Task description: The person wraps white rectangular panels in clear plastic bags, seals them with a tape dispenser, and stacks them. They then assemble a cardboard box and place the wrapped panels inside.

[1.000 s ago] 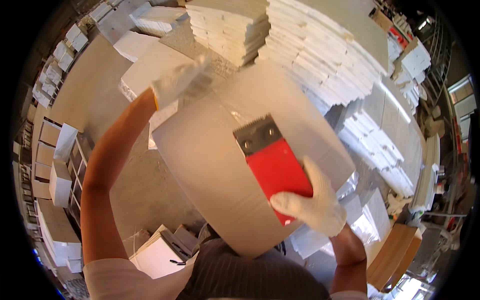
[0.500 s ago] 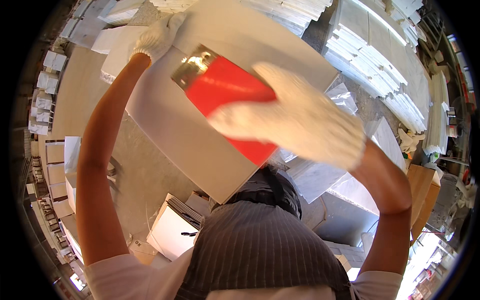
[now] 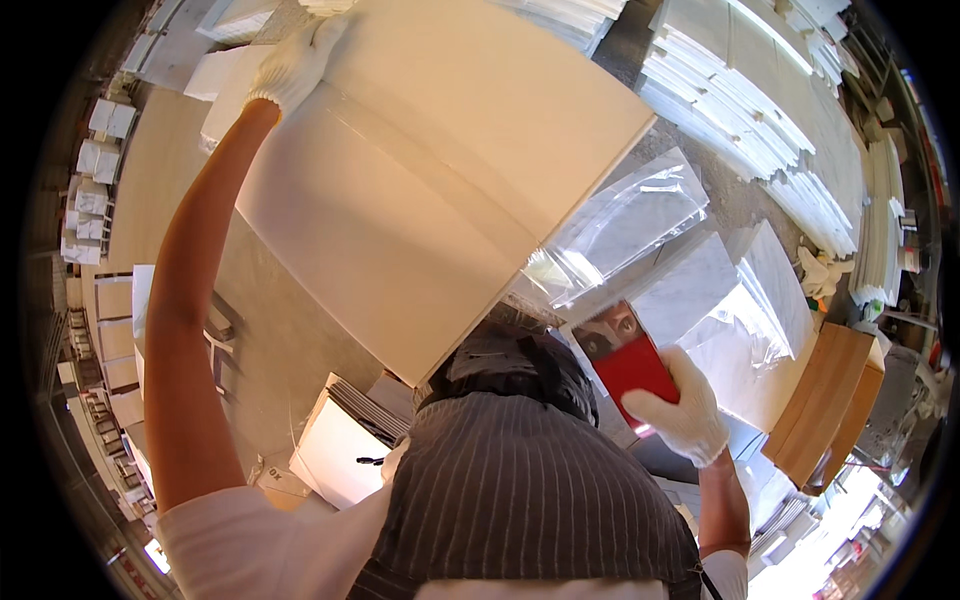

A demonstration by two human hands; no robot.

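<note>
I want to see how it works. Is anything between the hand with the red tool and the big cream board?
Nothing solid. The right hand holds the red tool off the big cream board; only loose clear plastic film hangs between them. The left hand grips the board's top edge.

Left grip point(image 3: 296, 62) on pale slab point(image 3: 440, 170); right grip point(image 3: 681, 408) around red-handled scraper point(image 3: 628, 355).

The board point(image 3: 440, 190) is pale cream, with a slightly lighter band toward its near left. Both gloves, on the left hand point(image 3: 295, 62) far left and the right hand point(image 3: 683, 412) near right, are white. The scraper point(image 3: 628, 358) has a red body and a dark metal head. The apron point(image 3: 520, 500) is dark grey with thin light pinstripes; the shirt point(image 3: 250, 545) is white. The wrap point(image 3: 625, 225) is clear and glossy. Stacked slabs point(image 3: 740, 120) far right are white. A box point(image 3: 835, 400) at right is tan wood.
</note>
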